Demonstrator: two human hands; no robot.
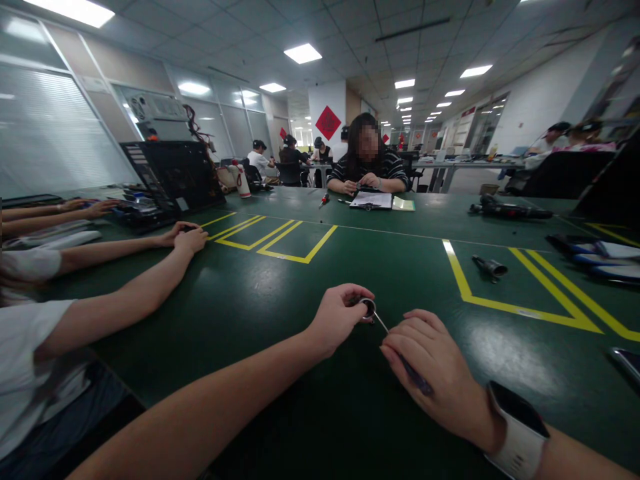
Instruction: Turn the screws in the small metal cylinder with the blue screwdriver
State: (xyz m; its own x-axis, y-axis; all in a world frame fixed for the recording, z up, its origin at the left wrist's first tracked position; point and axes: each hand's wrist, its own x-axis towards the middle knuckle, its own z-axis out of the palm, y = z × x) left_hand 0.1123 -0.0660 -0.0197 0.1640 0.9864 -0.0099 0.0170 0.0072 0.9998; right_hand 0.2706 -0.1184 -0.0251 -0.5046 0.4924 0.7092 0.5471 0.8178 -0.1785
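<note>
My left hand is closed around a small dark cylindrical part with a round open end, held just above the green table. In my right hand is a screwdriver, its dark handle lying under my fingers. The thin metal shaft points up and left, and its tip meets the open end of the part; whether it sits inside or against the rim, I cannot tell. My fingers hide most of the part's body. A watch is on my right wrist.
A dark metal part lies inside a yellow tape outline at right. Beyond it is a dark power tool. A co-worker's hands rest at left. Opposite, a person sits behind a clipboard; a red-handled screwdriver lies nearby.
</note>
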